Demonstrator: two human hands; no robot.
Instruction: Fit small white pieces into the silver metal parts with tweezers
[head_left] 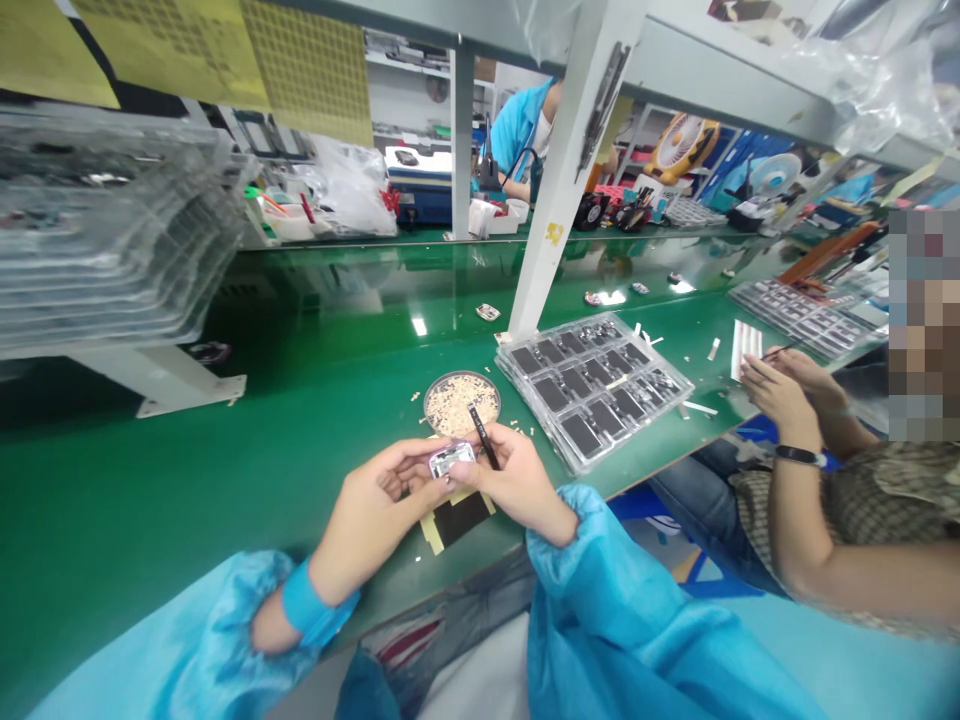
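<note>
My left hand (pixel 382 500) is closed on a small white-rimmed electronic device (pixel 452 459), with its inner parts facing up. My right hand (pixel 517 475) also steadies the device, its thumb on the near edge. Between the right fingers sits a pair of black tweezers (pixel 482 435) with pale lettering, slanting up to the left; their tips are hidden by the hand. Just beyond the hands is a round dish (pixel 427 412) heaped with tiny pale pieces. Under the hands lies a dark pad (pixel 461 520) edged with yellow tape.
Stacked clear trays (pixel 577 462) of dark flat parts lie to the right, by a white post (pixel 551 210). More trays (pixel 112 260) stand on a raised shelf at left. A co-worker's hands (pixel 787 390) hold a white strip at right. Another person (pixel 521 125) works behind.
</note>
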